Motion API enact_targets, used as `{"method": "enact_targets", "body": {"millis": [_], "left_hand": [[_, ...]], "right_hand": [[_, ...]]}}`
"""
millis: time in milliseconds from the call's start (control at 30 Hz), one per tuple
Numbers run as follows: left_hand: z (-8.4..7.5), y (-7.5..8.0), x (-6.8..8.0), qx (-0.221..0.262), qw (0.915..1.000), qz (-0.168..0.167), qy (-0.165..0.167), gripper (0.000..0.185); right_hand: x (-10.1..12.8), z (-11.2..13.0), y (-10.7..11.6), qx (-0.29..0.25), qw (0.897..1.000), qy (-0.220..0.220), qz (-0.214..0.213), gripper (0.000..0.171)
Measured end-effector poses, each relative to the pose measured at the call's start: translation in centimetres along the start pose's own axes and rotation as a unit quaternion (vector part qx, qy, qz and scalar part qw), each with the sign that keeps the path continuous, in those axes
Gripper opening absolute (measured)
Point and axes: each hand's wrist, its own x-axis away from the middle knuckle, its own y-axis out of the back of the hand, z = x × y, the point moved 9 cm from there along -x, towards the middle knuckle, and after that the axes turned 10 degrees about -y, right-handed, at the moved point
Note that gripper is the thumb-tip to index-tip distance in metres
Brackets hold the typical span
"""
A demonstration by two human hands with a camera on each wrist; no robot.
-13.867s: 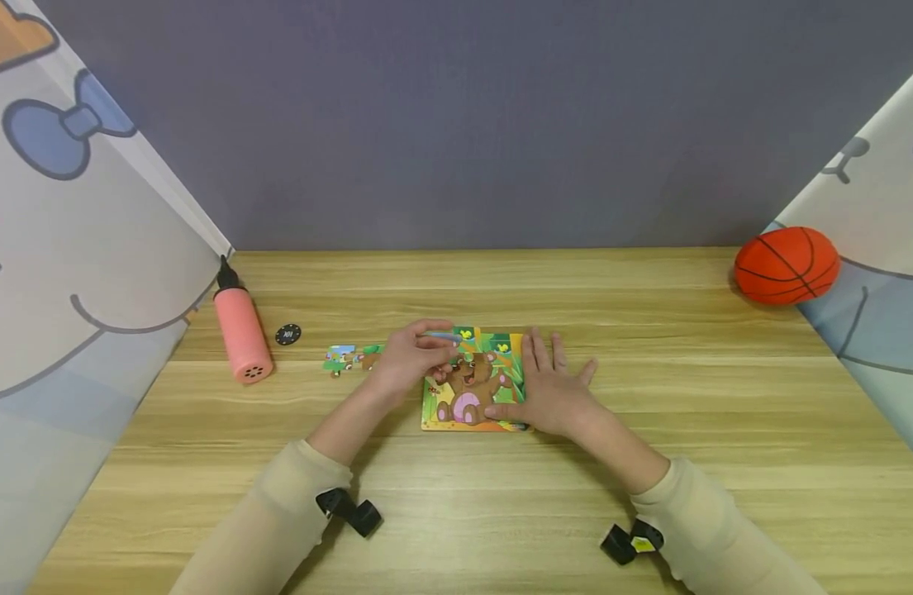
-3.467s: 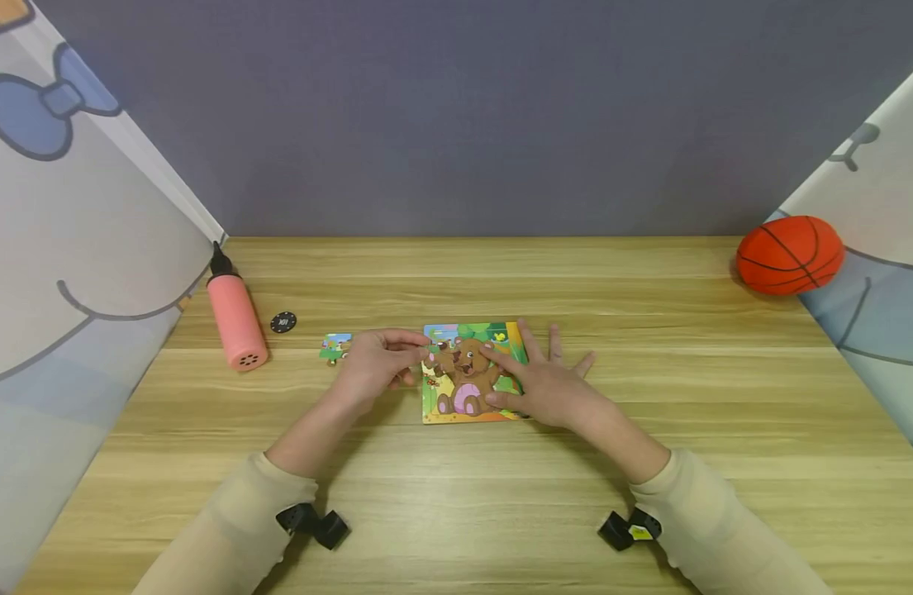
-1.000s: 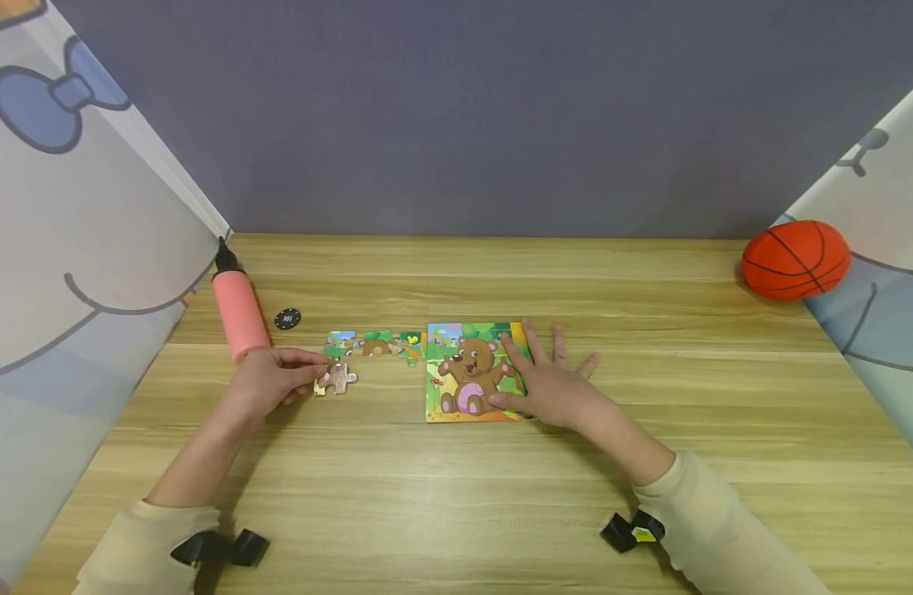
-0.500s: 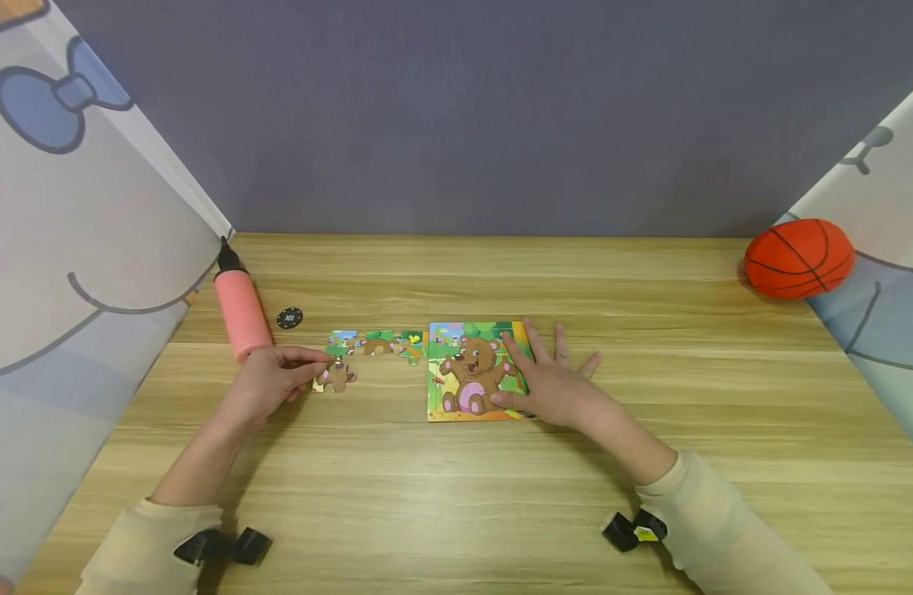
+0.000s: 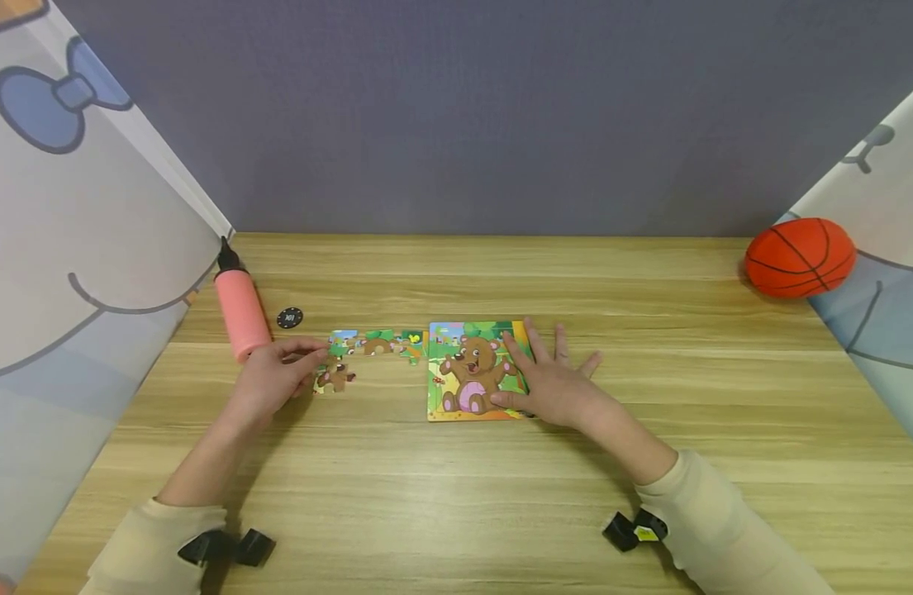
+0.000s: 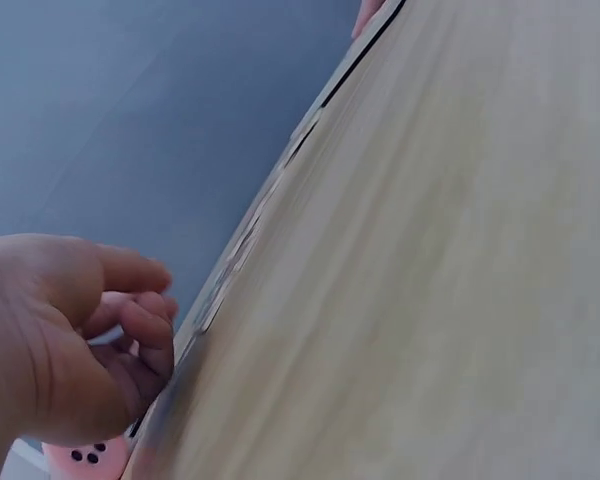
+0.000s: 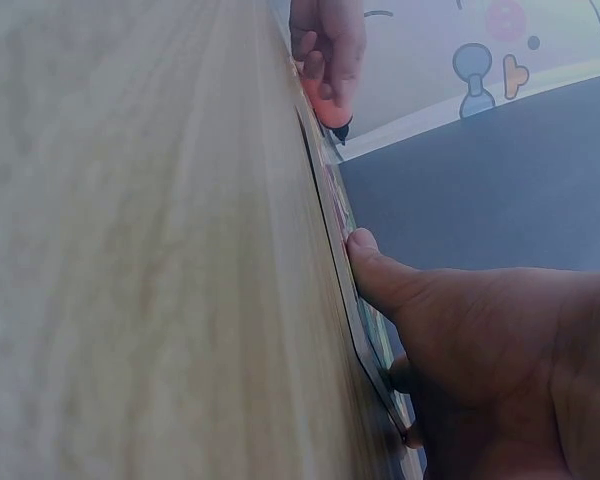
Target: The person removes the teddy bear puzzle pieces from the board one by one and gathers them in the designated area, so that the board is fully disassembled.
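Observation:
A bear jigsaw puzzle (image 5: 471, 398) lies flat in the middle of the table. My right hand (image 5: 556, 388) rests on its right side with fingers spread; the right wrist view shows the thumb (image 7: 370, 265) lying over the board's edge. Left of the board, several loose puzzle pieces (image 5: 378, 343) lie in a row. Below the row's left end is a brown puzzle piece (image 5: 335, 378). My left hand (image 5: 273, 376) is bent loosely beside it, fingertips at its upper left corner. In the left wrist view, nothing shows between the left hand's fingers (image 6: 150, 325).
A pink hand pump (image 5: 242, 314) with a black nozzle lies at the left, right behind my left hand. Near it is a black round chip (image 5: 289, 318). A red toy basketball (image 5: 801, 258) sits at the back right. A grey panel (image 5: 493, 116) closes off the back.
My left hand has left the board with a brown puzzle piece and set it below the row. Its fingertips have just shifted up from the piece. My right hand stays on the board.

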Motion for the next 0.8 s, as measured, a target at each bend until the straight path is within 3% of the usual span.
{"method": "enact_targets", "body": {"millis": [133,333,800], "left_hand": [[-0.9,-0.7,0.0,0.035,0.9991,-0.008,-0.021,0.036],[-1.7,-2.7,-0.4,0.074,0.9966,0.015,-0.034,0.033],[-3.3,-7.3,-1.6,0.067,0.9947,0.072,-0.030,0.028]], "right_hand": [[0.0,0.1,0.0,0.000,1.000,0.000,0.001,0.099],[-0.1,0.1,0.0,0.003,1.000,-0.002,0.002,0.100],[0.1,0.1,-0.1,-0.001,1.000,-0.003,0.007,0.100]]}}
